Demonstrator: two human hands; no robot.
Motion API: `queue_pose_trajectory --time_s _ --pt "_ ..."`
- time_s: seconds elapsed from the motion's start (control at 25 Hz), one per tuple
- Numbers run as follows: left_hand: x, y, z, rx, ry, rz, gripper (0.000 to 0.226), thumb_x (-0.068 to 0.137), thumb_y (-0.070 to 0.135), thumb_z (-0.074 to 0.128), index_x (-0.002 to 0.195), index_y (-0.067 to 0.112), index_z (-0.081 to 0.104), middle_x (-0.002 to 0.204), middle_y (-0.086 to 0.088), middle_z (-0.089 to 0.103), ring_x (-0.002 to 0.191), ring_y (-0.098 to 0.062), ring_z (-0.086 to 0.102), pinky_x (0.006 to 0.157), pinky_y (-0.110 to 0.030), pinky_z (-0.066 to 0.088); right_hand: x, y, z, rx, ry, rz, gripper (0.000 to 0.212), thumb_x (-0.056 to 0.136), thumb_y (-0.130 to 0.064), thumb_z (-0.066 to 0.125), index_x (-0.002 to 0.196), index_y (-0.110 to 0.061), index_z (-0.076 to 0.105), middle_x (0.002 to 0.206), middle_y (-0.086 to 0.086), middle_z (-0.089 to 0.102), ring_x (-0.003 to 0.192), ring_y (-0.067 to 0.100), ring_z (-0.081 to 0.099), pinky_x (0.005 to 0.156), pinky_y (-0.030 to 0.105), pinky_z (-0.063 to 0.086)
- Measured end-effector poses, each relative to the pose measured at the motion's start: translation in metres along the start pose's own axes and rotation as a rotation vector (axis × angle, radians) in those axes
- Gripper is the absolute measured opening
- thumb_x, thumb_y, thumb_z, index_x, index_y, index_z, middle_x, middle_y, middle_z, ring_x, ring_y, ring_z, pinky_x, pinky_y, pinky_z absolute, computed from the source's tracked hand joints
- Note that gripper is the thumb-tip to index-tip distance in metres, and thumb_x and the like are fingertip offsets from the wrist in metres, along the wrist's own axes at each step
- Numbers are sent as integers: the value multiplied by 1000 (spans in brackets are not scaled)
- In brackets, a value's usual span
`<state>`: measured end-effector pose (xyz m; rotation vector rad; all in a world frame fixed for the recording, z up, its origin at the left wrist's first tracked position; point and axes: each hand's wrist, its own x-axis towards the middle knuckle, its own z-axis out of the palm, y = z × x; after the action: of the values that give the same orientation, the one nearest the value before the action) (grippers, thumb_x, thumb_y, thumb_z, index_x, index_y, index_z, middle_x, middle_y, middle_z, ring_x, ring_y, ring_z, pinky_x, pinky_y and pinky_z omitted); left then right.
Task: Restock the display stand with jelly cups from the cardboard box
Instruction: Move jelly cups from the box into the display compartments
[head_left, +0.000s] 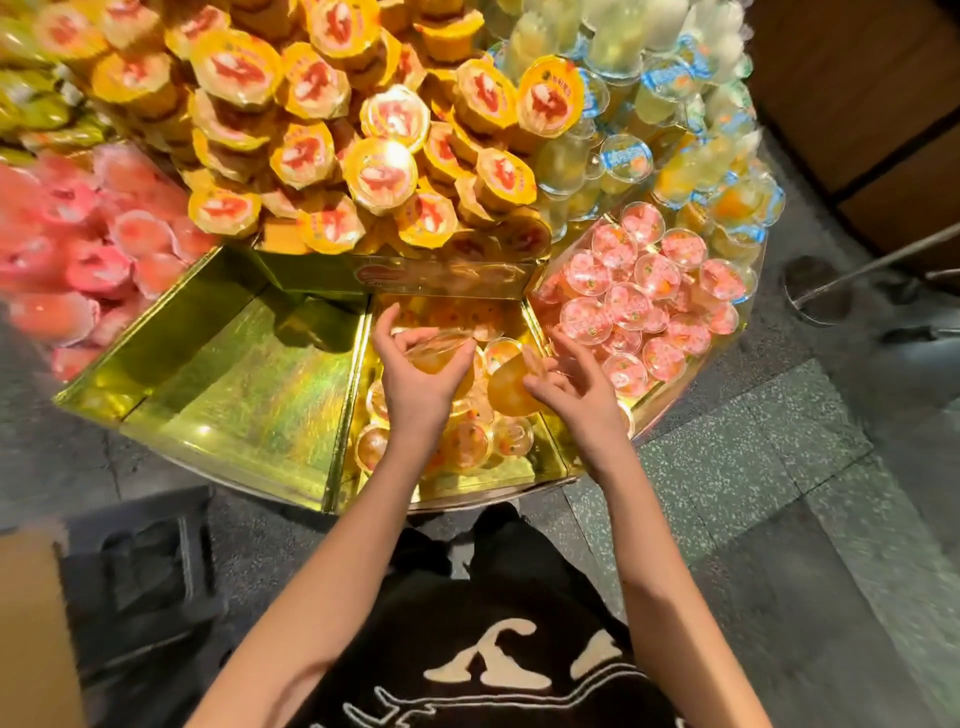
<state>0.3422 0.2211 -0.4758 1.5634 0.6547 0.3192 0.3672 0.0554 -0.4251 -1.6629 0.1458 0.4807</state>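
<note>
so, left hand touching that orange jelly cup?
Touching. Head view shows the left hand with thumb and fingers curled round the jelly cup, over the part-filled gold tray.

**Legible print on stock and fittings: none readable**

- Yellow-lidded jelly cups (382, 174), upper centre pile: foil lids with a yellow border round a red-and-pink picture. Small print runs along the border, too blurred to read.
- Blue-banded jelly cups (626, 158), upper right: clear lids with a blue ring and an orange patch. The lettering is illegible.
- Pink-lidded jelly cups (628, 306), right compartment: pink patterned lids, each with a small round mark. The characters are too small to make out.
- Red oval badge (376, 274), on the clear front panel of the display stand (234, 415): the wording is unreadable.
- Black shirt (467, 582), bottom centre: white outlined shapes that cannot be read as letters.
</note>
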Motion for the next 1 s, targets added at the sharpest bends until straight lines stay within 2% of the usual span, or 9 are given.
queue_pose_trajectory --time_s 0.08,0.16,0.24,0.4,0.52,0.6,0.76,0.88,1.0 --pt "4 -4 5 32 17 4 86 78 28 82 144 19 27 112 -2 60 101 -3 57 76 2 35 12 4 -13 -179 -9 -12 70 79 -13 79 140 -27 48 130 0 52 114 6 52 80 6 44" --pt "6 -9 8 49 28 -3 87 75 35 82 142 24 28 115 -2 59 106 -13 58 79 0 35 24 17 -33 -423 -5 -30 77 77 -26 81 143 -32 43 140 -4 47 124 10 47 94 20 43" --pt "6 -14 11 67 51 -22 86 75 35 82 141 25 29 116 -2 59 108 -13 57 78 2 34 35 32 -51 -690 -44 -22 80 76 -35 80 144 -35 38 142 0 44 123 15 46 99 36 42" --pt "2 -21 13 62 100 -78 79 79 22 82 140 17 31 111 -1 60 98 7 56 78 3 34 46 63 -61 -1112 -388 28 87 80 -33 74 151 -31 24 138 8 36 126 25 41 102 36 38" --pt "-2 -29 15 43 145 -114 72 80 18 80 133 20 33 105 6 60 92 15 55 79 2 34 48 90 -60 -1366 -610 -35 85 82 -38 69 152 -22 24 136 14 34 127 31 40 101 39 44" --pt "-6 -34 15 26 172 -138 69 80 19 80 132 23 33 105 7 60 95 11 56 82 1 34 53 101 -60 -1461 -648 -40 76 84 -40 65 148 -16 31 136 18 37 128 33 40 102 39 43" --pt "-11 -46 13 -1 224 -179 66 83 21 78 131 23 34 108 3 62 109 -11 57 87 -1 33 56 109 -52 -1692 -704 -93 71 87 -44 61 141 -5 36 137 22 41 131 35 34 109 41 31" --pt "-12 -49 11 -36 251 -199 61 84 21 77 128 26 34 111 -2 63 111 -14 58 88 -2 34 57 117 -47 -1790 -708 -120 72 90 -52 57 138 -2 40 139 23 44 135 35 31 113 42 25" --pt "-16 -50 10 -43 249 -219 62 85 23 76 130 24 35 114 -3 63 111 -12 57 87 -2 35 66 127 -44 -1767 -658 -86 64 90 -48 57 132 -1 46 135 21 49 133 34 32 108 40 32"
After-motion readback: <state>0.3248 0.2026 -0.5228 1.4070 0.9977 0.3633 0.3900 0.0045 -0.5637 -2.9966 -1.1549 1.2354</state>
